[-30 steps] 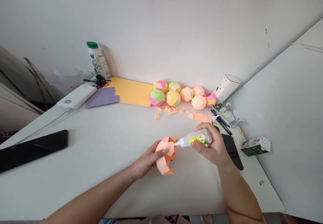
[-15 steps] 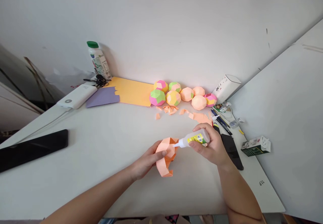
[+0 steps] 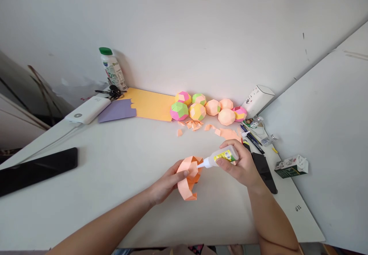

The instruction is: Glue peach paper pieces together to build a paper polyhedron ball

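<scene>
My left hand (image 3: pixel 166 184) grips a folded orange paper shape (image 3: pixel 188 178), partly assembled, just above the white table (image 3: pixel 120 163). My right hand (image 3: pixel 240 165) is wrapped round a small white glue bottle (image 3: pixel 222 157) with a yellow label. The bottle's nozzle points left and touches the upper edge of the paper shape. Both forearms reach in from the bottom of the view.
Several coloured paper balls (image 3: pixel 207 109) sit by the wall, with orange paper scraps (image 3: pixel 201 126) in front. Yellow (image 3: pixel 151 103) and purple card (image 3: pixel 117 110), a power bank (image 3: pixel 86 110), keys and a bottle (image 3: pixel 112 69) lie back left. A black phone (image 3: pixel 263 170) and pens lie right; a dark device (image 3: pixel 37 168) left.
Almost nothing: the glue bottle's tip shifted slightly along the paper shape's edge, and the left hand turned the shape a little.
</scene>
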The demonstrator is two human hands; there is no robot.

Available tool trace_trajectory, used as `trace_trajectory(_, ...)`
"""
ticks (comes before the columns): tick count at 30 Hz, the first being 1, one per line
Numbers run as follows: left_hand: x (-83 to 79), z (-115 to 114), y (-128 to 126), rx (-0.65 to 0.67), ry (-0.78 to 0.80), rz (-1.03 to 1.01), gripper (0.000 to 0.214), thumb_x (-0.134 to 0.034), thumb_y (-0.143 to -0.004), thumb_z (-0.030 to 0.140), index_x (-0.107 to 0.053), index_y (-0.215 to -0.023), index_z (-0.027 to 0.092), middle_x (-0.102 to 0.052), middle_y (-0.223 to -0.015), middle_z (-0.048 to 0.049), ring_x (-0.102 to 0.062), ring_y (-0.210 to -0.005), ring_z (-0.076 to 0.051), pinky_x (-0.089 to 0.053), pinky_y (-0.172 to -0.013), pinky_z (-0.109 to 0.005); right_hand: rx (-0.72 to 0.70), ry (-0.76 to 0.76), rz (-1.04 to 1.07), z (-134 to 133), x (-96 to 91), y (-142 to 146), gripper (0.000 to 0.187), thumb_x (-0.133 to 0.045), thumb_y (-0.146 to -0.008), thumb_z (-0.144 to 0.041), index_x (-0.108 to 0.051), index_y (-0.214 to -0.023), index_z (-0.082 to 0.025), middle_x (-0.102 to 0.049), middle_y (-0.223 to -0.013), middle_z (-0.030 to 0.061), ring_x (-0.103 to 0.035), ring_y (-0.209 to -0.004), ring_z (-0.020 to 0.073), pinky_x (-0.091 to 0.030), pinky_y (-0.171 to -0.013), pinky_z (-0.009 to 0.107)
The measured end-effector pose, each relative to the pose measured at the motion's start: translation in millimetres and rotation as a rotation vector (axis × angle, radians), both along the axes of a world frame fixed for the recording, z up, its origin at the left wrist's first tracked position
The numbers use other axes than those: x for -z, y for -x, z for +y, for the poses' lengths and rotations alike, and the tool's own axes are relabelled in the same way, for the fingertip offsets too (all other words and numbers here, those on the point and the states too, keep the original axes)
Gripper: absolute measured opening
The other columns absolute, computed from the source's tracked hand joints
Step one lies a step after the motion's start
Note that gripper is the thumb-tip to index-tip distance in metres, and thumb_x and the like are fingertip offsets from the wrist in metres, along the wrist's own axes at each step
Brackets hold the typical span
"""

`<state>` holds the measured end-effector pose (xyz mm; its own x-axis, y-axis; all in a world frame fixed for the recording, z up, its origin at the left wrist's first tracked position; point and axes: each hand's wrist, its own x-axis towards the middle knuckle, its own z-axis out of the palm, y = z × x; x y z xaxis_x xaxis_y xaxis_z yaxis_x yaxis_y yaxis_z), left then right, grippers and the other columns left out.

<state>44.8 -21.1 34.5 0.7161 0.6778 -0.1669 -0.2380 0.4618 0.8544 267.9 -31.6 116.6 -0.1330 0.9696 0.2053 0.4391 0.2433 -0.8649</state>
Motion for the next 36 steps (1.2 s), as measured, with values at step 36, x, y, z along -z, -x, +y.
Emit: trace_trajectory(36, -1.1, -0.9, 0.5, -0.017, 0.026, 0.025, 0.046, -0.055, -0.086, 0.043, -0.05, -0.126, 0.022, -0.059, -0.105, -0.0101, -0.056, -0.099, -0.027, -0.048, -0.084, -0.043, -0.01, -0.13, 0.049, -0.4, 1.2, 1.8, 0.026, -0.071, -0.073, -0.032, -0.054, -0.091, -0.023, -0.05, -0.07, -0.004, -0.039, -0.048, 0.0084, -0.032, -0.043, 0.022)
